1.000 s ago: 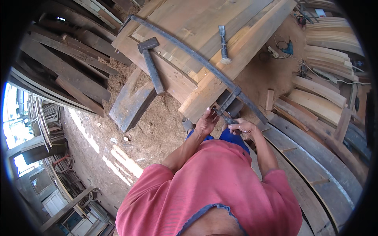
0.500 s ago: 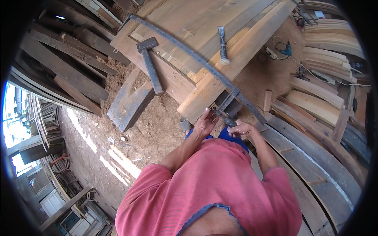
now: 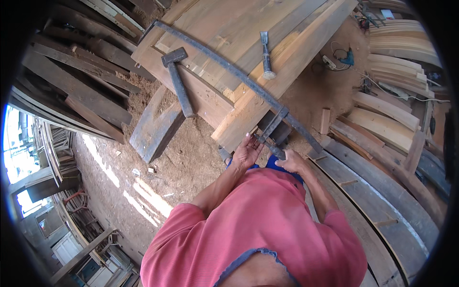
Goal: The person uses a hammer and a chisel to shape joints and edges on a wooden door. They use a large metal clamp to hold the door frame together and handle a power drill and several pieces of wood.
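Note:
A long dark metal bar clamp (image 3: 210,51) lies across a wooden panel (image 3: 229,45), its screw end past the near edge. My right hand (image 3: 292,161) is closed on the clamp's handle (image 3: 276,151). Palm up beside the screw end, my left hand (image 3: 245,152) has its fingers apart, close to the panel's near corner; whether the fingertips touch the clamp is hard to see. A hammer (image 3: 179,86) rests at the panel's left side, its handle end past the edge. On the panel right of the bar lies a chisel (image 3: 266,57).
A thick wood block (image 3: 158,126) sits on the sawdust-covered floor at left. Dark planks (image 3: 76,86) are piled at far left. Curved boards (image 3: 382,119) are stacked along the right. A teal power tool (image 3: 348,57) with a cord lies beyond the panel.
My right hand has shifted its grip on the clamp handle, its fingers now more over the end. My left hand's fingers have spread slightly. The panel and tools sit slightly further left in view.

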A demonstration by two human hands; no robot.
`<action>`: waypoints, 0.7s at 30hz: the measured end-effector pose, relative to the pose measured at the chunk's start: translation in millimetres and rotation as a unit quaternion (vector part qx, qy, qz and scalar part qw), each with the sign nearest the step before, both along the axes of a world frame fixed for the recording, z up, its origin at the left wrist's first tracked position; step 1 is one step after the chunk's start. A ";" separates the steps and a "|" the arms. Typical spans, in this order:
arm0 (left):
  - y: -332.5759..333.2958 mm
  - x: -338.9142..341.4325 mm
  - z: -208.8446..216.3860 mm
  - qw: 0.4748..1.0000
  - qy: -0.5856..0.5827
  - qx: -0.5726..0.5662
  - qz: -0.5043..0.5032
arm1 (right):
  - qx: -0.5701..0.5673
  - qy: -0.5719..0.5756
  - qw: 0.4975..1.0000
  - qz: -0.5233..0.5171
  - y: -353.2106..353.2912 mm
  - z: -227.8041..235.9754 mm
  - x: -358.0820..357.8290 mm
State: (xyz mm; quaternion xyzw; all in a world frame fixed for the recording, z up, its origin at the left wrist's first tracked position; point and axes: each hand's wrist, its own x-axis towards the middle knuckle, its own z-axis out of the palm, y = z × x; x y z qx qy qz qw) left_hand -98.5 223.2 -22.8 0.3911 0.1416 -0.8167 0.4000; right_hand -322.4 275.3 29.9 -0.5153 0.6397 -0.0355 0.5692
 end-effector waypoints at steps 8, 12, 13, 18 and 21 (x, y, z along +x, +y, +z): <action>-1.6 -7.0 -3.8 1.000 -0.005 -0.008 -0.011 | 0.284 -0.363 0.870 -0.177 -3.0 -31.6 -37.9; -2.4 -2.9 -8.4 0.999 -0.008 -0.027 -0.026 | 0.185 -0.197 0.961 -0.062 -6.0 -29.0 -27.9; -1.2 0.4 -9.7 0.999 -0.012 -0.027 -0.023 | 0.033 -0.017 0.999 0.020 -5.6 -4.4 -11.8; -0.5 -1.4 -3.4 0.999 -0.012 -0.024 -0.020 | -0.135 0.036 0.990 0.018 4.5 11.0 -7.7; -1.4 -3.9 0.0 0.999 0.006 -0.036 -0.026 | 0.123 -0.187 0.972 -0.072 -5.7 -16.2 -26.2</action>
